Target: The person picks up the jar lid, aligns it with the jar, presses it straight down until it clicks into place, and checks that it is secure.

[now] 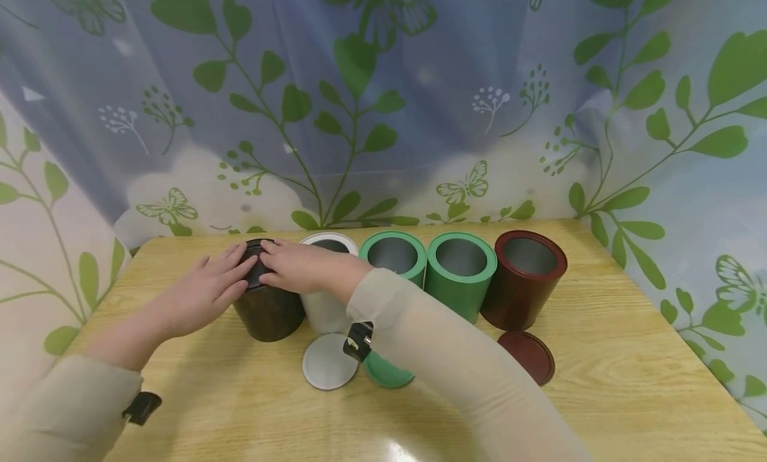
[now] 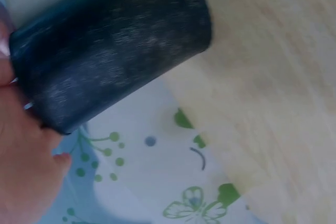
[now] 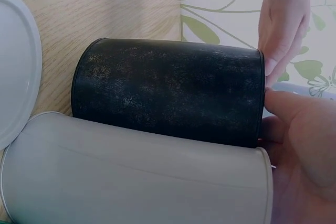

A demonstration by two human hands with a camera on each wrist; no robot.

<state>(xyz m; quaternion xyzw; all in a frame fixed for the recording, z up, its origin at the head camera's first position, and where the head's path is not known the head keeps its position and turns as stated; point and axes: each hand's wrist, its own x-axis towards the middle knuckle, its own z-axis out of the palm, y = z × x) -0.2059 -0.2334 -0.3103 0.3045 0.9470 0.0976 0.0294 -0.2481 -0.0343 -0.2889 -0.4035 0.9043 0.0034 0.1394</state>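
A dark black tin [image 1: 267, 310] stands at the left end of a row of tins on the wooden table [image 1: 629, 369]. Its black lid [image 1: 256, 267] sits on top, and both hands lie on it. My left hand [image 1: 230, 275] rests its straight fingers on the lid's left side. My right hand [image 1: 284, 261] presses flat on the lid's right side, reaching over the white tin [image 1: 323, 310]. The left wrist view shows the black tin [image 2: 110, 45] beside my left hand [image 2: 21, 166]. In the right wrist view the black tin [image 3: 168, 90] lies against the white tin [image 3: 131, 177], with my right hand [image 3: 302, 156] at its top.
To the right stand two open green tins [image 1: 392, 252] [image 1: 461, 275] and an open dark red tin [image 1: 524, 282]. A white lid [image 1: 328, 362], a green lid [image 1: 386, 375] and a red lid [image 1: 528, 355] lie flat in front. A leaf-print curtain [image 1: 383, 116] closes off the back and sides.
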